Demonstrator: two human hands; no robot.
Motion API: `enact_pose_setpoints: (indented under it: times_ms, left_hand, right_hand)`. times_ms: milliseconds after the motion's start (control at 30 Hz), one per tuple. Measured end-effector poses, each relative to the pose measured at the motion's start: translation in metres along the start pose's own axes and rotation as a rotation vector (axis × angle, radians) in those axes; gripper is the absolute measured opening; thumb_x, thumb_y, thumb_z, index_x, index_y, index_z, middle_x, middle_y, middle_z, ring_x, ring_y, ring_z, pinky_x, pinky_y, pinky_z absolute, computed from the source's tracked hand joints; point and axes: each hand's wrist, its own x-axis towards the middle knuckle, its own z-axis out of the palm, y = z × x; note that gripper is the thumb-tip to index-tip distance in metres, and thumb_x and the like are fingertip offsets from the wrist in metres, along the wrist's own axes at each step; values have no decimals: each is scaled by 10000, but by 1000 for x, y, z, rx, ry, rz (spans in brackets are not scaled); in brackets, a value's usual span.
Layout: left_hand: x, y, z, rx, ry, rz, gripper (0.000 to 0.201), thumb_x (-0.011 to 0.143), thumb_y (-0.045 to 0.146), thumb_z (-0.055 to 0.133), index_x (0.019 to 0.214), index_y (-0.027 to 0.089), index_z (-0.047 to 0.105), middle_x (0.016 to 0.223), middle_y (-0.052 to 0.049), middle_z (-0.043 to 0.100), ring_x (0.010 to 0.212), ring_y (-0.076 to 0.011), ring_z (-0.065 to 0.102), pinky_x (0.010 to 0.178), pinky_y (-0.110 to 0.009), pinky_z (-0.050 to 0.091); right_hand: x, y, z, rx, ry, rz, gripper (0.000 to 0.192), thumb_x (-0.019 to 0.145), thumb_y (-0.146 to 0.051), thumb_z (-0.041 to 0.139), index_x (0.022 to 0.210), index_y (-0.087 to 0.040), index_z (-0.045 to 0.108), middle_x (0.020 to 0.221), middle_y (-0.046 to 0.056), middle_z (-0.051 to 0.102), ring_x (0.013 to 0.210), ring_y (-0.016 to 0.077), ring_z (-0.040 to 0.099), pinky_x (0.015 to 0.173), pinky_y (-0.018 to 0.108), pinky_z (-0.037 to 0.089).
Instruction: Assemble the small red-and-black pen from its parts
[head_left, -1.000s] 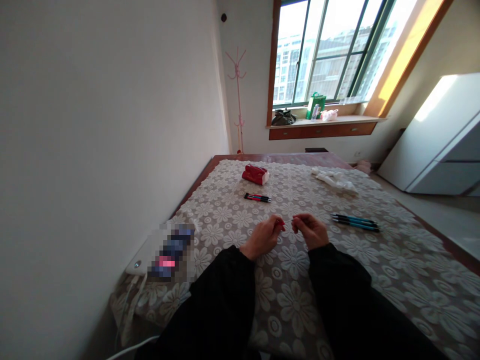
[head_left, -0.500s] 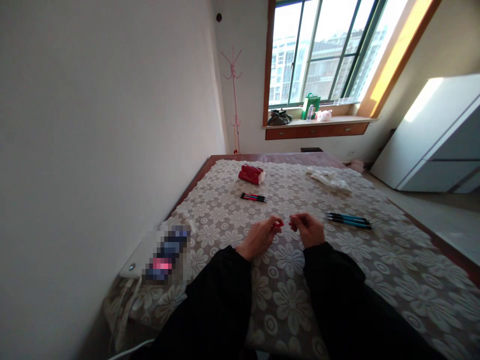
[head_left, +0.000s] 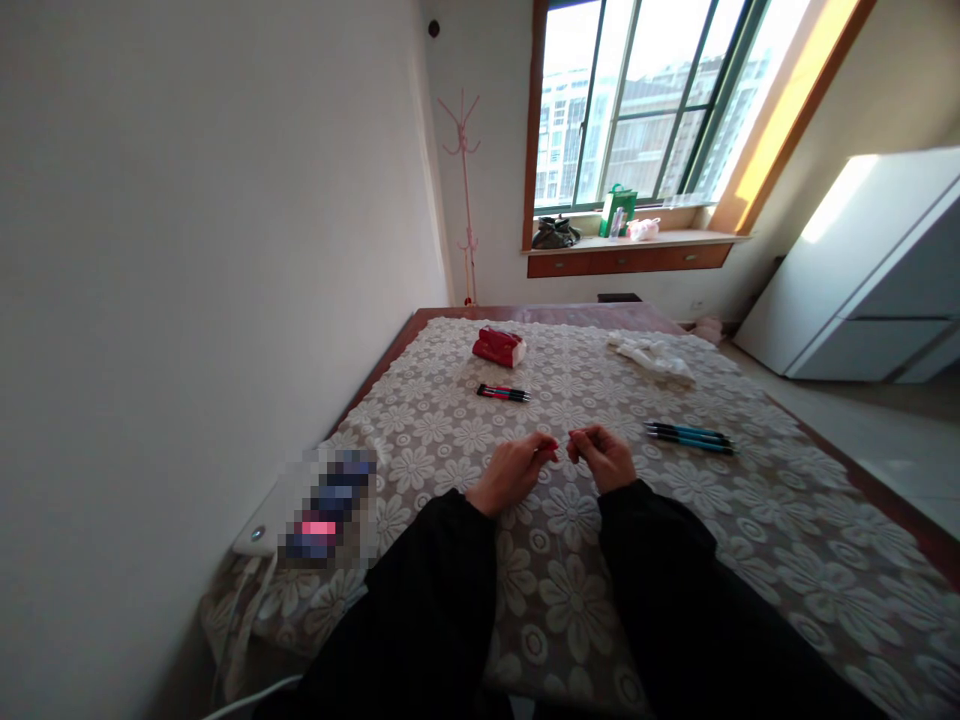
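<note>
My left hand [head_left: 517,468] is closed in a pinch over the flowered tablecloth [head_left: 570,585]. A small red piece [head_left: 554,448] shows at its fingertips, too small to name. Facing it across a narrow gap, my right hand [head_left: 609,460] also has thumb and fingers pressed together. Whatever those right fingers hold, if anything, is hidden. Beyond my left hand lie several red-and-black pens [head_left: 504,393] side by side. Several blue-and-black pens [head_left: 690,437] lie to the right of my right hand.
A red tissue packet [head_left: 496,346] and a crumpled white plastic bag [head_left: 652,360] lie toward the far end of the table. At the left, by the wall, a white device with cables [head_left: 255,533] sits beside a blurred-out object [head_left: 330,508].
The red piece in my left fingers shows less than before. My right fingers have shifted slightly. The whole view has turned a little, and the pens and packet lie as before.
</note>
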Motion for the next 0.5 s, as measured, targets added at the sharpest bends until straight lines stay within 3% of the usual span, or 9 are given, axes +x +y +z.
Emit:
enact_pose_setpoints:
  times_ms: [300,500]
  left_hand:
    - [1,-3,3,0,32,27,199,1049,328,463,1174,247,596,1000,17,774,911,-179,726,793,-266,489]
    - [1,-8,4,0,40,18,193,1049,332,463,1166,249,592,1002,19,774,931,-180,728,794,-267,494]
  right_hand:
    - [-4,-2,10,90,62,23,489,653,-652,842,721,-210,644,594,10,692,478,126,576,473,272,492]
    - [-4,-3,13,100,14,48,499,633,-666,845,734,-209,675,604,20,706,488,134,590,474,279,499]
